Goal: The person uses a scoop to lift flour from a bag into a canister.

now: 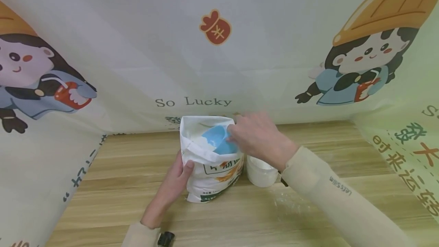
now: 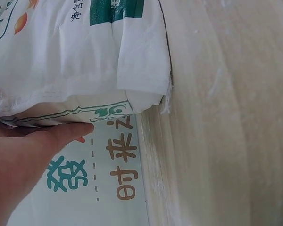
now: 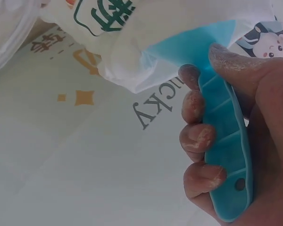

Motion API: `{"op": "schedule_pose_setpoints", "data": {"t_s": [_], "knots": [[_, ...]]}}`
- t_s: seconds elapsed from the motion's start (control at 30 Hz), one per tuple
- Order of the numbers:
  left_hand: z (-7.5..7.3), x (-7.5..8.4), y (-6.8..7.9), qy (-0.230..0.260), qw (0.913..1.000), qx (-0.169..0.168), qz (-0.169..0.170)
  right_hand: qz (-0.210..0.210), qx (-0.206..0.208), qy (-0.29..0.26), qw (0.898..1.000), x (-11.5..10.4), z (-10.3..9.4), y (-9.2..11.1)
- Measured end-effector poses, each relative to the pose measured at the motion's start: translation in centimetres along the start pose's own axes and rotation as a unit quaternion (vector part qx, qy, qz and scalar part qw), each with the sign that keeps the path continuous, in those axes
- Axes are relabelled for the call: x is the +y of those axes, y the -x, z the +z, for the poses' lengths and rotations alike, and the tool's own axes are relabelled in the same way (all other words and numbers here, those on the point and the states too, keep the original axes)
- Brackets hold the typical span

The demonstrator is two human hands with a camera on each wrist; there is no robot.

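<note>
A white woven flour bag [image 1: 212, 170] stands upright with its top spread wide, and white flour [image 1: 204, 143] shows inside. My left hand [image 1: 176, 176] holds the bag by its left side, the thumb at the front; the other fingertips are hidden. In the right wrist view, my right hand [image 3: 269, 122] grips the ribbed handle of a blue scoop [image 3: 226, 136], fingers curled round it and dusted with flour. The scoop's bowl dips into the bag's mouth in the head view. Just right of the bag sits a clear round container [image 1: 262, 172] with white contents, partly covered by the right hand.
Everything stands on a wood-grain table [image 1: 137, 167]. A printed cloth backdrop [image 1: 144, 48] rises behind and on both sides. White powder traces [image 1: 291, 205] lie on the tabletop in front of the container.
</note>
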State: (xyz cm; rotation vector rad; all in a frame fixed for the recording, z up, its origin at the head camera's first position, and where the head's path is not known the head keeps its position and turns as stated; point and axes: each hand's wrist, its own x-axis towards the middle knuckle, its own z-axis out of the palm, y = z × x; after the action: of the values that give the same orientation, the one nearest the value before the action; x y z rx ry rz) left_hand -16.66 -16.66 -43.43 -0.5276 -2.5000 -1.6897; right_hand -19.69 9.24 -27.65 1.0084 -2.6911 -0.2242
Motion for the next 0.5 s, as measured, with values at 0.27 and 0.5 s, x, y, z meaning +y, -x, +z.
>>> {"op": "schedule_pose_setpoints", "data": {"t_s": [0.27, 0.5], "knots": [[0.0, -0.1, -0.1, -0.005, 0.9999, 0.002, 0.012, 0.008, 0.019, -0.017, 1.0, -0.1, 1.3, 0.6], [0.0, -0.1, -0.1, -0.008, 0.9996, 0.006, 0.028, 0.013, 0.041, -0.066, 0.997, 0.0, 2.0, 1.1]]}}
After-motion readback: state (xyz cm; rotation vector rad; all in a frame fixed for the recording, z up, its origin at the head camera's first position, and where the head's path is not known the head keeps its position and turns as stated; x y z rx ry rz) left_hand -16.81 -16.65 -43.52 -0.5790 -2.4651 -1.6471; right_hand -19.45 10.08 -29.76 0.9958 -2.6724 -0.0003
